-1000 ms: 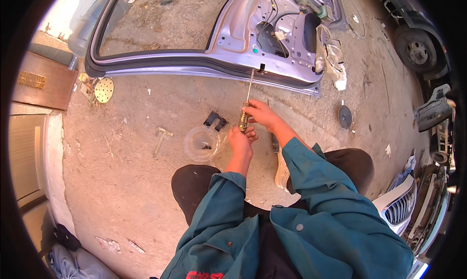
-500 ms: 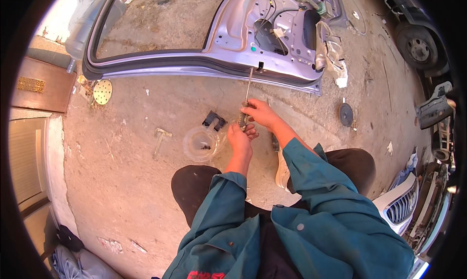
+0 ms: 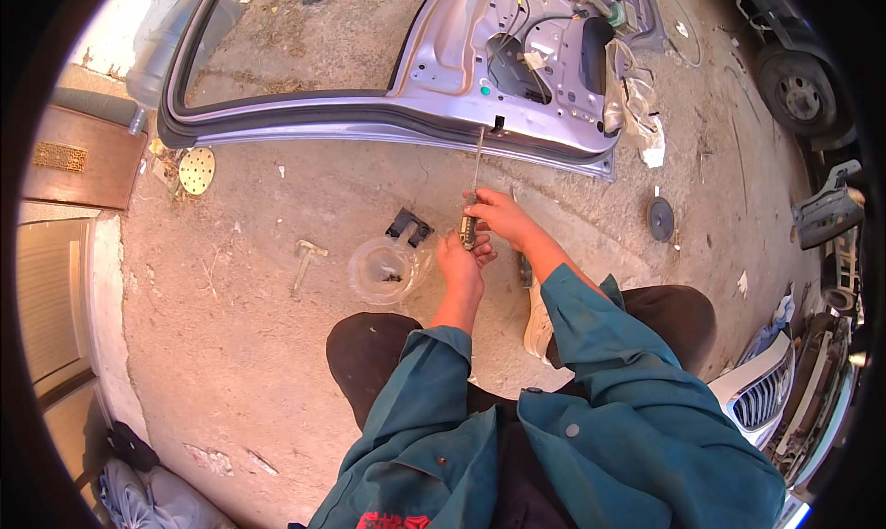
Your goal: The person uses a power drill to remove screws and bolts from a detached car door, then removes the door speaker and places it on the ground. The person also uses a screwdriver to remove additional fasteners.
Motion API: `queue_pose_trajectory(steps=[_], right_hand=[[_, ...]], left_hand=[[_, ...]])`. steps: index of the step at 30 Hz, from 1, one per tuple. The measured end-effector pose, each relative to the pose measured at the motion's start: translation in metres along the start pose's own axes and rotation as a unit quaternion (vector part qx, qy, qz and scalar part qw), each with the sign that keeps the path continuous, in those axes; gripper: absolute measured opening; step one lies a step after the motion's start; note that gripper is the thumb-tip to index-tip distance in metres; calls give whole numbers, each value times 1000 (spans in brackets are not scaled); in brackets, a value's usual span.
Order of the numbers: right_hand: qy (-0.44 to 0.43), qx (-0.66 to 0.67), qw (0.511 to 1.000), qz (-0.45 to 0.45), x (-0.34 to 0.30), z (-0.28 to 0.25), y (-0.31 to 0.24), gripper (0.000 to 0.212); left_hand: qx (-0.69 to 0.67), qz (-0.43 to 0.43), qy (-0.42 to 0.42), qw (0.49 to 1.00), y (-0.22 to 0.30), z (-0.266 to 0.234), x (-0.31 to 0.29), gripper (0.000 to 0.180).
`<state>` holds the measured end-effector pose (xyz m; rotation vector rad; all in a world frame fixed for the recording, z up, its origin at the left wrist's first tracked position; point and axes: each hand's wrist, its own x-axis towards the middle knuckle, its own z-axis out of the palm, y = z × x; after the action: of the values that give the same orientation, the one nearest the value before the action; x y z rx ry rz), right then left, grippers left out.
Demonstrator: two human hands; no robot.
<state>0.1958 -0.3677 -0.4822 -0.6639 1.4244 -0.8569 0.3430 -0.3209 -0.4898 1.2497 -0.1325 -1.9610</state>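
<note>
Both my hands are closed round the dark handle of a screwdriver. My left hand grips its lower end, and my right hand holds it higher up, near the shaft. The thin shaft points away from me, its tip at the near edge of a lilac car door, close to a small black slot. Whether the tip touches a screw there is too small to tell. The door lies flat on the ground, its inner metal side up, with wires and openings showing. A black rubber seal runs along its window frame.
Left of my hands are a clear plastic bowl with small dark bits, a black bracket-like part and a hammer. A round black disc lies to the right. Car parts and a wheel line the right side.
The handle has turned slightly within my fingers, and my left fingers have shifted a little on it. The whole view has moved slightly; the door has stayed put.
</note>
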Motion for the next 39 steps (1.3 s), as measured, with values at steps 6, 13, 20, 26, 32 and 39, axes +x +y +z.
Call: queue_pose_trajectory(steps=[6,13,20,26,32,39], right_hand=[[6,-138,990,-18,-4,-1,-7,54],[-14,-42,999,19,-3,-1,-14,49],[-22,-91,996,2,-3,0,-17,41],[11,-54,998,44,2,2,-17,37],[-9,30,999,18,4,-4,-9,31],[47,-159,986,-7,2,9,-22,30]], left_hand=[[45,65,97,992,-13,16,0,28],[-20,19,31,999,-3,5,-2,30],[-1,45,81,996,-10,10,4,30],[15,40,49,998,-1,9,-3,29],[15,4,50,999,3,11,-3,28],[25,84,69,994,-5,8,3,25]])
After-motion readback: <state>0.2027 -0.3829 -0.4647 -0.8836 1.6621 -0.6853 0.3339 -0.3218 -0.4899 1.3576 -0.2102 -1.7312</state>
